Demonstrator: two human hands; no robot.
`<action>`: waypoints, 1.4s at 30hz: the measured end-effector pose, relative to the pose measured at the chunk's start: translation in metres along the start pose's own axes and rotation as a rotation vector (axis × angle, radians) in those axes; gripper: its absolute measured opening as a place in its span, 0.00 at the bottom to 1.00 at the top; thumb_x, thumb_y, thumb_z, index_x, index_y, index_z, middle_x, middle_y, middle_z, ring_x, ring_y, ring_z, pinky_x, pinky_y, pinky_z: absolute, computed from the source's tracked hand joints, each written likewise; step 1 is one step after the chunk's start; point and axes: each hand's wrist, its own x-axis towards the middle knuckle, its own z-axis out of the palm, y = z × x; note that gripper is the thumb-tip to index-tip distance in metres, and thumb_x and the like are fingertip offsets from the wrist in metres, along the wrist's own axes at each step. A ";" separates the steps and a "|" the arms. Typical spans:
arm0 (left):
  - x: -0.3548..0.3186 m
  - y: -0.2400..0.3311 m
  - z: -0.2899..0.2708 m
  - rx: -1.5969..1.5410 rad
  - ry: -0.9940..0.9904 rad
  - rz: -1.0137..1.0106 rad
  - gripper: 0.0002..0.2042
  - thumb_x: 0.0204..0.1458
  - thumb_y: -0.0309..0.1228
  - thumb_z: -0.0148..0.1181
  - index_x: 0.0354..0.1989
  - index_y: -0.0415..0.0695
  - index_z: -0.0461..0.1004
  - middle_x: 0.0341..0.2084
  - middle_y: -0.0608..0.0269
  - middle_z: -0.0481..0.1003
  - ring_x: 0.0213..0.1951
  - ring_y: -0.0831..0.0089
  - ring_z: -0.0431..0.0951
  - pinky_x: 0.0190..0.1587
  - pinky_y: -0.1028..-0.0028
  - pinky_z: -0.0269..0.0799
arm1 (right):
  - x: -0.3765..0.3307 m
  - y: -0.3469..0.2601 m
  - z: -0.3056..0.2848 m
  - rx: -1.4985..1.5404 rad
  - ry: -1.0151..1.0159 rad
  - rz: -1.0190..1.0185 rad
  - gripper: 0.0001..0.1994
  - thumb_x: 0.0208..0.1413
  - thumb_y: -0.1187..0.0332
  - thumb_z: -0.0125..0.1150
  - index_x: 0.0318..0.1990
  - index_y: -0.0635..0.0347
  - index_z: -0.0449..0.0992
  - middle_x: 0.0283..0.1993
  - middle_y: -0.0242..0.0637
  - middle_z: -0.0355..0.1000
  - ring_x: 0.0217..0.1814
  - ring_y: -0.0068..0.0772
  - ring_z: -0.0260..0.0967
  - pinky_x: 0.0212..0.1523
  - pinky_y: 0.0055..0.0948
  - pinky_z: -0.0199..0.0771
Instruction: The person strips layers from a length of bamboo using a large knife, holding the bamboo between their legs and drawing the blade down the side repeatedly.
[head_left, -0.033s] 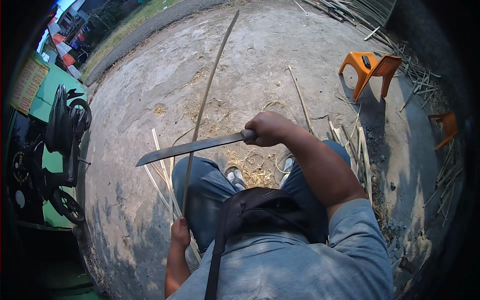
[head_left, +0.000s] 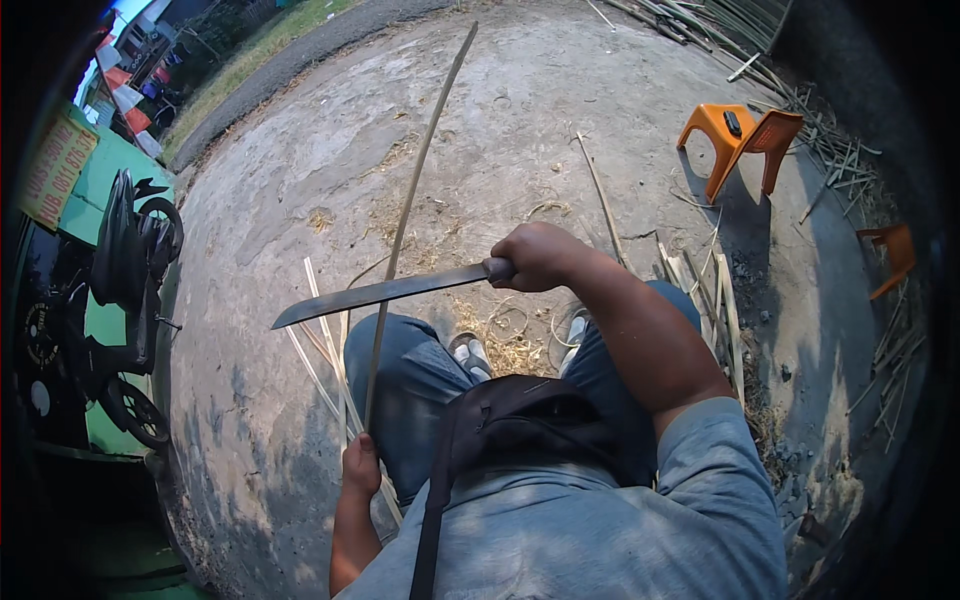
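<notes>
My right hand is closed around the handle of a long machete. Its blade points left over my knees. My left hand grips the near end of a long thin bamboo strip beside my left thigh. The strip runs up and away across the concrete ground. The blade crosses the strip just above my left knee. I cannot tell whether the edge is in the strip or only lying against it. I am seated, in blue jeans, with a black bag strap across my chest.
Split bamboo strips lie left of my legs and more strips to the right. Shavings lie by my shoes. An orange plastic chair stands far right, and another chair is at the edge. A motorbike is parked on the left.
</notes>
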 end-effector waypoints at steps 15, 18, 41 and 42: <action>0.001 0.000 0.003 -0.047 0.005 -0.041 0.34 0.70 0.66 0.42 0.26 0.44 0.66 0.19 0.73 0.64 0.24 0.80 0.63 0.27 0.71 0.57 | 0.000 0.003 0.006 0.116 0.016 0.008 0.12 0.55 0.55 0.73 0.41 0.49 0.86 0.35 0.44 0.82 0.39 0.52 0.81 0.42 0.48 0.79; 0.000 0.006 0.004 -0.022 0.017 -0.028 0.34 0.70 0.65 0.42 0.26 0.44 0.66 0.18 0.73 0.63 0.24 0.80 0.63 0.27 0.71 0.57 | 0.001 -0.001 0.004 0.077 -0.018 0.028 0.13 0.55 0.54 0.72 0.41 0.48 0.86 0.37 0.43 0.83 0.42 0.51 0.81 0.44 0.47 0.80; 0.001 0.000 0.000 0.019 -0.002 -0.019 0.35 0.70 0.65 0.40 0.26 0.43 0.66 0.18 0.72 0.64 0.24 0.79 0.64 0.27 0.70 0.58 | 0.002 -0.003 0.002 -0.001 -0.039 0.003 0.14 0.53 0.50 0.73 0.39 0.48 0.86 0.38 0.42 0.83 0.45 0.50 0.82 0.46 0.48 0.81; 0.001 0.000 0.000 0.005 -0.001 -0.024 0.35 0.70 0.65 0.40 0.26 0.43 0.66 0.18 0.72 0.64 0.24 0.80 0.64 0.27 0.70 0.58 | 0.002 -0.004 0.001 -0.001 -0.043 0.002 0.14 0.53 0.50 0.73 0.39 0.48 0.86 0.38 0.41 0.83 0.45 0.50 0.82 0.46 0.48 0.81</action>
